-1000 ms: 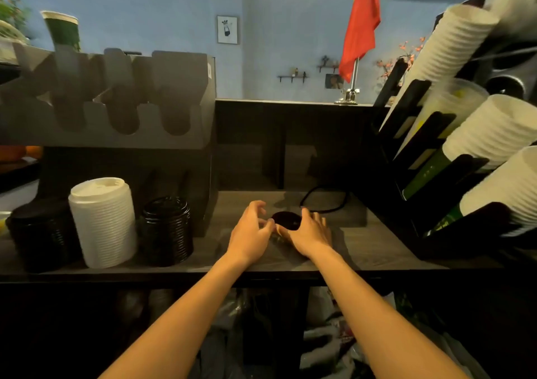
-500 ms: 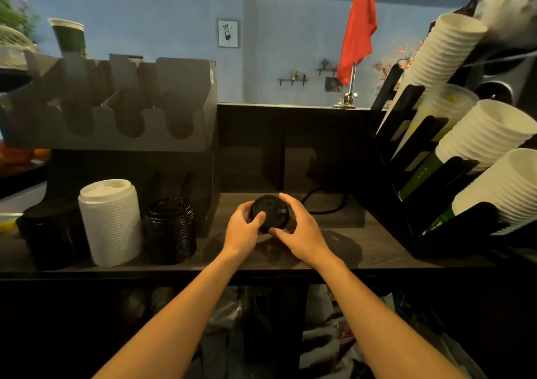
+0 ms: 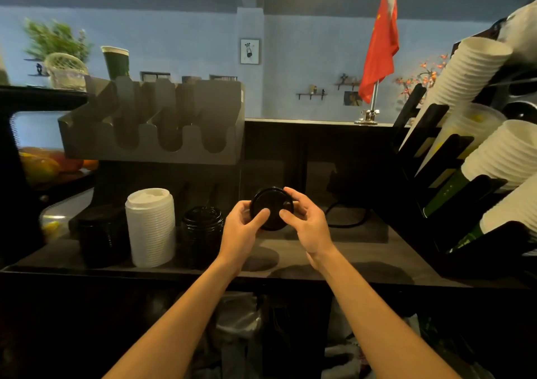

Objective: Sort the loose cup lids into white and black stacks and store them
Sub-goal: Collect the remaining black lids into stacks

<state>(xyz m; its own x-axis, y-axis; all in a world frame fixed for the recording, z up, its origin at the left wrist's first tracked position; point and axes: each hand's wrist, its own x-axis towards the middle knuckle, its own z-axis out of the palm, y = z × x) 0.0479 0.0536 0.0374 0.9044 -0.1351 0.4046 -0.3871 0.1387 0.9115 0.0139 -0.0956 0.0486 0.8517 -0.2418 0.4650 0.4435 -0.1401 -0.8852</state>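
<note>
Two hands on one item: L hand (image 3: pixel 242 229) and R hand (image 3: pixel 309 227) both pinch a black lid (image 3: pixel 270 204). Thumbs press the face turned toward cam, fingers curl behind the rim. L grips at lid's 8 o'clock, R at 4 o'clock. Lid is held clear of the counter (image 3: pixel 363 250), face tilted toward viewer; shadow on the wood below.

Under counter edge, 6 o'clock: crumpled plastic bags (image 3: pixel 238 320), dark, contents unreadable.

On counter at lid's 9 o'clock, 3 stacks in a row:
- glossy black lid stack (image 3: pixel 202 233), nearest L hand
- white lid stack (image 3: pixel 151 227), tallest; touching its neighbours or just beside them, can't tell
- matte black stack (image 3: pixel 101 233), too dim to confirm as lids

Black cable (image 3: pixel 345 218) loops at 3 o'clock, far end hidden.

Behind stacks, 10 o'clock: grey organizer (image 3: pixel 162 125) w/ three notched slots; interior not visible. Green cup (image 3: pixel 116 61) behind it, base hidden.

At 2–3 o'clock: black cup rack (image 3: pixel 430 134), slanted channels w/ white cup sleeves (image 3: pixel 470 70), lower ones cut off by frame edge. One channel holds clear cups (image 3: pixel 465 122).

Far ledge, 1 o'clock: red flag (image 3: pixel 380 44) on metal base.
</note>
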